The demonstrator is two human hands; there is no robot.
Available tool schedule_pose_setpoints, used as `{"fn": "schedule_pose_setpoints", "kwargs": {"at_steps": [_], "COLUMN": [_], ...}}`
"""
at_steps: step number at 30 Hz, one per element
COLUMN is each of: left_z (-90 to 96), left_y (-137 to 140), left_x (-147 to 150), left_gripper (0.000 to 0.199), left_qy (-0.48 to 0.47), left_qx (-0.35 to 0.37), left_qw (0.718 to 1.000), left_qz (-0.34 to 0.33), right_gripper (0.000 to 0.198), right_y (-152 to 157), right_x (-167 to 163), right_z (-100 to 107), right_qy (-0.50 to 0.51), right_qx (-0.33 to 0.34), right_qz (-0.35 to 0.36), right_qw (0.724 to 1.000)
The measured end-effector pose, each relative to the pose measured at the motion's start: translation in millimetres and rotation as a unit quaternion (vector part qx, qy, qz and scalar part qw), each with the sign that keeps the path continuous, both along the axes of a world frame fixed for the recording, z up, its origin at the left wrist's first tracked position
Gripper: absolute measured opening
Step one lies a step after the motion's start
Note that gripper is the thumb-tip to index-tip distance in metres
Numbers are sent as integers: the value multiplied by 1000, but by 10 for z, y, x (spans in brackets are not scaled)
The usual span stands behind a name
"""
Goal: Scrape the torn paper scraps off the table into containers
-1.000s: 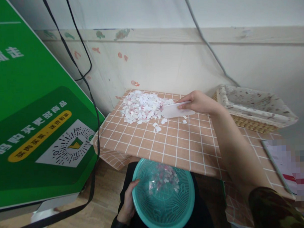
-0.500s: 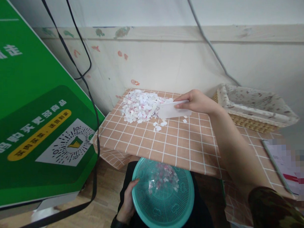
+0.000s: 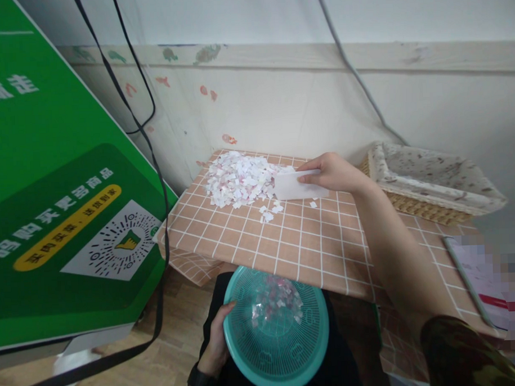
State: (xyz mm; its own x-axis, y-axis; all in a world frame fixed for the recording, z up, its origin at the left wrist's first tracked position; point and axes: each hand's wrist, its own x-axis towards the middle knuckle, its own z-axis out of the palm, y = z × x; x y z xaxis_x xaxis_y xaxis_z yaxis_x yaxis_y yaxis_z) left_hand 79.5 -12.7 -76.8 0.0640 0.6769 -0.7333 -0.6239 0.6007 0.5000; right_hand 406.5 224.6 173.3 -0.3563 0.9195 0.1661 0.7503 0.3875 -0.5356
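Note:
My right hand (image 3: 335, 172) pinches a flat white card-like sheet (image 3: 293, 186) over the table. Its left edge meets a heap of small white and pinkish paper scraps (image 3: 240, 179). A few loose scraps (image 3: 266, 214) lie just in front of the heap. Down at my lap, my left hand (image 3: 217, 335) grips the left rim of a round teal plastic basket (image 3: 278, 361). Inside that basket is a clear plastic bag (image 3: 276, 305) holding more paper scraps. Some of the left fingers are hidden beneath the rim.
A checked brown cloth covers the table (image 3: 285, 248). On its right stands a wicker basket (image 3: 431, 206) with a patterned lining, and a phone or tablet (image 3: 472, 287) lies nearer me. A green sign board (image 3: 70, 166) and a hanging black strap (image 3: 160, 298) are at left.
The white sheet has shifted slightly right, away from the heap, with my right hand still holding it. My left hand and the teal basket stay in place.

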Motion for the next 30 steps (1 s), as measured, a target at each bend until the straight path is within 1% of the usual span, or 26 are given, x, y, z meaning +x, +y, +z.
{"fn": "schedule_pose_setpoints", "kwargs": {"at_steps": [4,7,12,17,21,24,27,30], "left_z": [-17,-34,-50,-45,-18,-10,-28,-58], "left_y": [2,-8,-16,-9,-4,-3,-10,-19], "left_x": [0,-4,-13,-12,1,8,0,-14], "left_gripper": [25,28,26,23,21,23,23,23], "left_qy": [-5,-12,-11,-18,-21,-32,-30,-29], "left_qx": [1,-3,4,3,3,3,-3,-4], "left_qw": [1000,1000,1000,1000,1000,999,1000,1000], "left_qz": [0,2,0,0,11,6,2,0], "right_gripper": [26,27,28,29,29,29,28,29], "right_y": [14,9,7,6,5,2,-10,-21], "right_x": [-57,-106,-101,-65,-54,-70,-85,-78], "right_z": [-50,-66,-66,-46,-36,-42,-32,-14], "right_qy": [9,25,14,2,-6,-12,-10,-12], "right_qx": [-20,-34,1,-7,4,-2,-5,6], "right_qz": [37,61,28,39,21,31,44,36], "right_qw": [999,997,1000,999,1000,999,999,999]}}
